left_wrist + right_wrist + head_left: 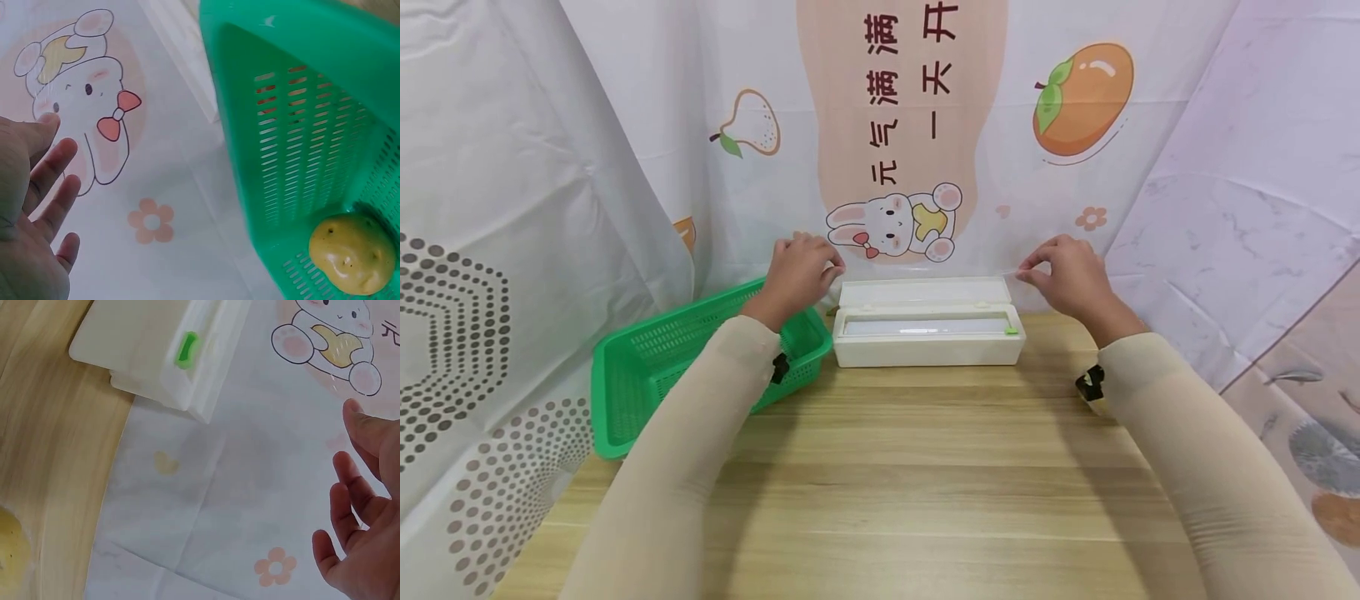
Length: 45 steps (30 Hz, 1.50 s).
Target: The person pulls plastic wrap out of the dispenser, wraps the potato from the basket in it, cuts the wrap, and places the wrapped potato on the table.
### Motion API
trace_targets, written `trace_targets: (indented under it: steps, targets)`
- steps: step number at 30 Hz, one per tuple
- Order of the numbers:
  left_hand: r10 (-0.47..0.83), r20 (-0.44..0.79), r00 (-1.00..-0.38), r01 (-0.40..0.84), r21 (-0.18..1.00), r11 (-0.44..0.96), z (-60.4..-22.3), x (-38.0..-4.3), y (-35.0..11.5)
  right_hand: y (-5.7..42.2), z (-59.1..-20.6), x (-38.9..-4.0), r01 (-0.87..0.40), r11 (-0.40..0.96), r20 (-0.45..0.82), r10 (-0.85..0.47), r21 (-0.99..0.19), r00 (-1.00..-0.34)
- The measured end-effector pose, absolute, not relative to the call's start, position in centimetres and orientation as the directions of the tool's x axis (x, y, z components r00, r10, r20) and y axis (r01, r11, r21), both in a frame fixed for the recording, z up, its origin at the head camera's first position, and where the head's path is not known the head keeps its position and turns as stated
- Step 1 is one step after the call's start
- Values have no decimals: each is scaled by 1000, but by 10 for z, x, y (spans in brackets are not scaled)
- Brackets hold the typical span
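Note:
My left hand (801, 275) is raised above the far end of the green basket, thumb and forefinger pinching an edge of clear cling film (340, 350). Level with it, my right hand (1066, 271) pinches the film's other side beyond the right end of the white box. The film is nearly invisible; faint glints over the printed rabbit show it between the hands. Below and between them sits the white cling film dispenser (928, 350), its lid (925, 292) tipped back. A small green slide cutter (1011, 331) lies at the right of its slot.
The green basket (617, 342) stands at the left, with a potato (352, 253) inside. Another potato (11, 550) lies on the wooden table (925, 483) near my right wrist. A printed cloth (970, 167) hangs right behind the dispenser.

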<state>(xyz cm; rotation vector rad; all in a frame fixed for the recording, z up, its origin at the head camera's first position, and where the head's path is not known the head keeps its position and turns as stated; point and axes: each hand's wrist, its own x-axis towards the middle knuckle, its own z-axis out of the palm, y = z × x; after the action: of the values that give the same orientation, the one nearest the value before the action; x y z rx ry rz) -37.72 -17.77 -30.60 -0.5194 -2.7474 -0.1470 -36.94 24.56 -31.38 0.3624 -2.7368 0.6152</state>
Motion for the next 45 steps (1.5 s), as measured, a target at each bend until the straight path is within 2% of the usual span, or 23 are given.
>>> trace_targets:
  steps: [11, 17, 23, 30, 40, 45]
  targets:
    - [308, 379, -873, 388, 156, 908, -300, -371, -180, 246, -302, -362, -357, 784, 383, -165, -508, -909]
    - [273, 405, -872, 381, 215, 899, -295, -365, -178, 248, -298, -358, -403, 746, 440, -165, -530, -883]
    - [246, 432, -868, 372, 238, 897, -287, -358, -183, 240, -295, -358, -430, 700, 495, -124, -571, -860]
    - [213, 479, -851, 367, 254, 895, -277, -343, -199, 221, -289, -356, -440, 655, 504, -104, -614, -858]
    - [243, 525, -815, 421, 249, 872, -272, -342, -192, 234, -282, -348, -488, 658, 579, -96, -573, -810]
    - [260, 540, -800, 445, 243, 862, -269, -340, -186, 240, -278, -338, -445, 674, 553, -64, -590, -831]
